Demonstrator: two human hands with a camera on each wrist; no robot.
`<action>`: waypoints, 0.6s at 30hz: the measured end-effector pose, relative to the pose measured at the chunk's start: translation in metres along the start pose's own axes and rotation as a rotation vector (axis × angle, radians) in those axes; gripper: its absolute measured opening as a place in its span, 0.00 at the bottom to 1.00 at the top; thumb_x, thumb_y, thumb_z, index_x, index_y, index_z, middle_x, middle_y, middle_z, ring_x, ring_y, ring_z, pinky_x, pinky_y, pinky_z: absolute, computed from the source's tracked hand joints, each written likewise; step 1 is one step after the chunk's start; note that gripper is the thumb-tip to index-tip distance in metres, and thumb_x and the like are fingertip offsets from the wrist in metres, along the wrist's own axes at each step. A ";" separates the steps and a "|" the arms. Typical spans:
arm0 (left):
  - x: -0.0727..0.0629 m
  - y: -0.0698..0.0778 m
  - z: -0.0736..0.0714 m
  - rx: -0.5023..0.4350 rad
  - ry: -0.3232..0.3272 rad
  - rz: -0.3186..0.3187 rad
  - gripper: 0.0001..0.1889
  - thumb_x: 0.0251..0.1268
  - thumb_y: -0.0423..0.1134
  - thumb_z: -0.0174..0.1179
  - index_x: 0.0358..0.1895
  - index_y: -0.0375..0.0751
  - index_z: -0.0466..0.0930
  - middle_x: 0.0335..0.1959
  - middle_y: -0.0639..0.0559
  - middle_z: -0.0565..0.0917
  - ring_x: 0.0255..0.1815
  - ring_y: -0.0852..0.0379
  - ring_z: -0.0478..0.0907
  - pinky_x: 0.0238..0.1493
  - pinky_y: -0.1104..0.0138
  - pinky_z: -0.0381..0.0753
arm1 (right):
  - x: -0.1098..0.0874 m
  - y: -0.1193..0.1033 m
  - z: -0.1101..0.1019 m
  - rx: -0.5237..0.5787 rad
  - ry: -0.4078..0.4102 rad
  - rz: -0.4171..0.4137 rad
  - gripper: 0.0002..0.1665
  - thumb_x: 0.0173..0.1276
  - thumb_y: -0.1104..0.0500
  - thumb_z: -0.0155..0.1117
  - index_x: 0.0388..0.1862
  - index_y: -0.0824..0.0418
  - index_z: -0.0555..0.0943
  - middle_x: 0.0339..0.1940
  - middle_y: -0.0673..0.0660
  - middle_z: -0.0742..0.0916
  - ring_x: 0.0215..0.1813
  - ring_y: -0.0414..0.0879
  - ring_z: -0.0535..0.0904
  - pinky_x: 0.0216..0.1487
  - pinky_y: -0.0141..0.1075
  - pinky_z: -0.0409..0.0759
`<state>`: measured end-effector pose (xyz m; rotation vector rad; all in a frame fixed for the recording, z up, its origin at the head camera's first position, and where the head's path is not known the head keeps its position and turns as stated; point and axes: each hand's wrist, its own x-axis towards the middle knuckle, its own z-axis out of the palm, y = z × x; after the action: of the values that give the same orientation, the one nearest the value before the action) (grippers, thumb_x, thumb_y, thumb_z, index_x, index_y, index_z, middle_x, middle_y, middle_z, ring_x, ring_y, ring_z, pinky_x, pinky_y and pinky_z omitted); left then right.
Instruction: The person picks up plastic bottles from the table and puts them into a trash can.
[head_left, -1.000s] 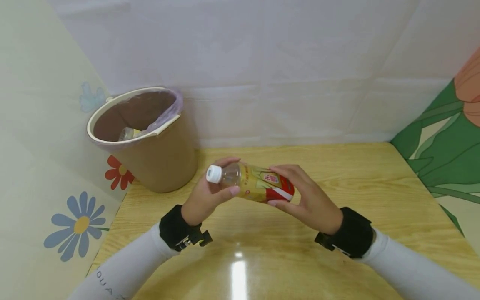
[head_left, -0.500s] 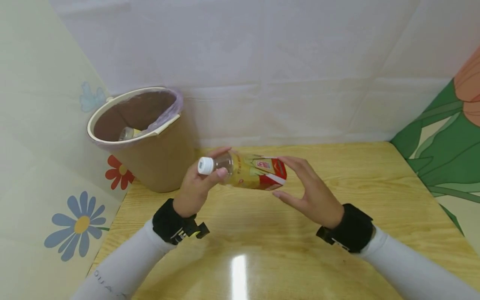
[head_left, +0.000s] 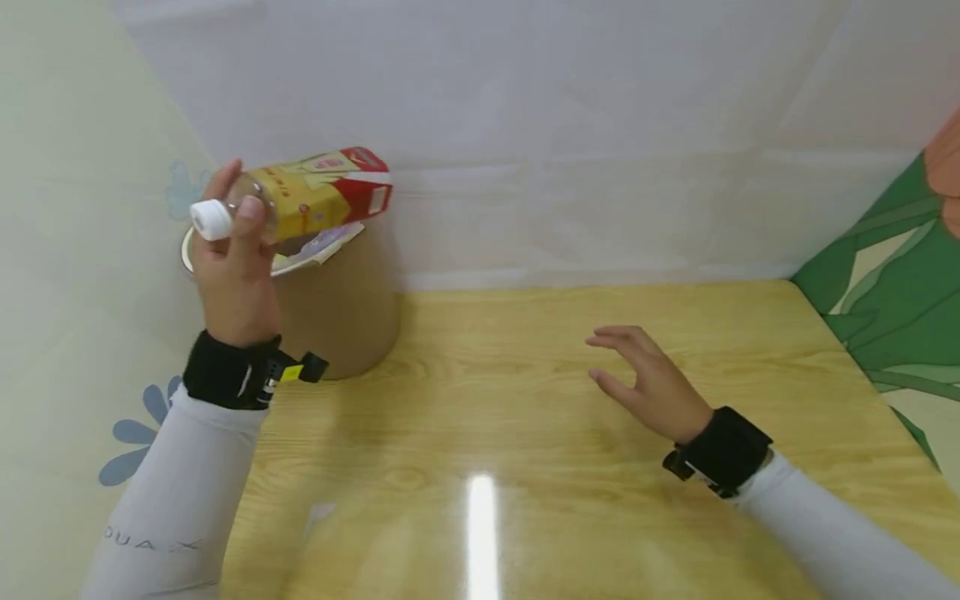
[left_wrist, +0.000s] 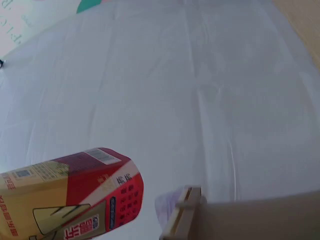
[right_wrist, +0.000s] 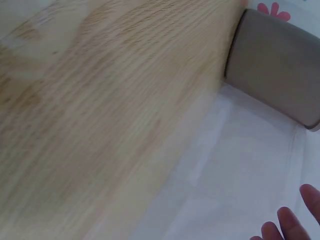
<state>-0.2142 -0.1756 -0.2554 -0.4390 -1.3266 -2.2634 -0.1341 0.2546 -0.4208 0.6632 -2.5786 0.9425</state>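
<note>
My left hand (head_left: 240, 275) grips a plastic drink bottle (head_left: 315, 193) by its clear neck, thumb on the near side. The bottle lies nearly level, its white cap to the left and its yellow and red label to the right. It overlaps the mouth of a brown bin (head_left: 337, 308) in the head view. In the left wrist view the red base end of the bottle (left_wrist: 107, 192) shows beside the bin's rim (left_wrist: 182, 215). My right hand (head_left: 648, 383) is held over the table with nothing in it, fingers loosely bent and apart from the thumb.
The bin, lined with a purple bag (head_left: 322, 242), stands at the table's back left corner. A white-covered wall (head_left: 600, 150) rises behind the wooden table (head_left: 487, 400). Flower-painted panels (head_left: 892, 275) flank both sides.
The left hand has carried the bottle left and up, from above the table to the bin's mouth. The right hand has let go of the bottle and moved slightly right.
</note>
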 end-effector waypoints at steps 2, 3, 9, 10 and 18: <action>0.012 0.011 -0.014 0.061 0.068 -0.002 0.25 0.61 0.38 0.69 0.63 0.47 0.78 0.65 0.46 0.73 0.67 0.48 0.68 0.67 0.60 0.73 | -0.003 0.004 0.001 0.010 -0.006 0.033 0.27 0.69 0.64 0.66 0.66 0.63 0.74 0.66 0.62 0.74 0.67 0.58 0.71 0.60 0.50 0.72; 0.017 0.016 -0.021 0.107 0.097 0.001 0.25 0.61 0.37 0.69 0.63 0.48 0.78 0.66 0.47 0.74 0.67 0.49 0.68 0.69 0.61 0.72 | -0.004 0.006 0.001 0.019 -0.011 0.047 0.26 0.69 0.63 0.65 0.66 0.63 0.74 0.66 0.62 0.74 0.67 0.59 0.71 0.60 0.50 0.72; 0.038 0.030 -0.065 0.305 0.245 -0.043 0.28 0.59 0.35 0.71 0.64 0.49 0.77 0.66 0.50 0.76 0.69 0.54 0.67 0.74 0.70 0.65 | -0.009 0.009 0.007 0.040 -0.054 0.088 0.24 0.73 0.61 0.62 0.66 0.63 0.74 0.67 0.62 0.73 0.68 0.60 0.70 0.59 0.50 0.72; 0.040 0.030 -0.070 0.332 0.256 -0.062 0.28 0.59 0.35 0.71 0.65 0.50 0.77 0.66 0.51 0.75 0.69 0.54 0.66 0.74 0.70 0.64 | -0.009 0.009 0.008 0.038 -0.059 0.091 0.24 0.73 0.61 0.62 0.66 0.63 0.74 0.67 0.62 0.73 0.68 0.59 0.70 0.60 0.51 0.72; 0.050 0.028 -0.096 0.966 0.110 -0.268 0.39 0.66 0.44 0.65 0.77 0.65 0.57 0.77 0.49 0.53 0.80 0.52 0.53 0.79 0.59 0.56 | -0.009 0.008 0.011 0.053 -0.088 0.111 0.23 0.74 0.59 0.61 0.66 0.62 0.74 0.68 0.62 0.73 0.68 0.59 0.70 0.60 0.53 0.72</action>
<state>-0.2433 -0.2834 -0.2562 0.2113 -2.2737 -1.5036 -0.1326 0.2551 -0.4371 0.5931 -2.7004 1.0411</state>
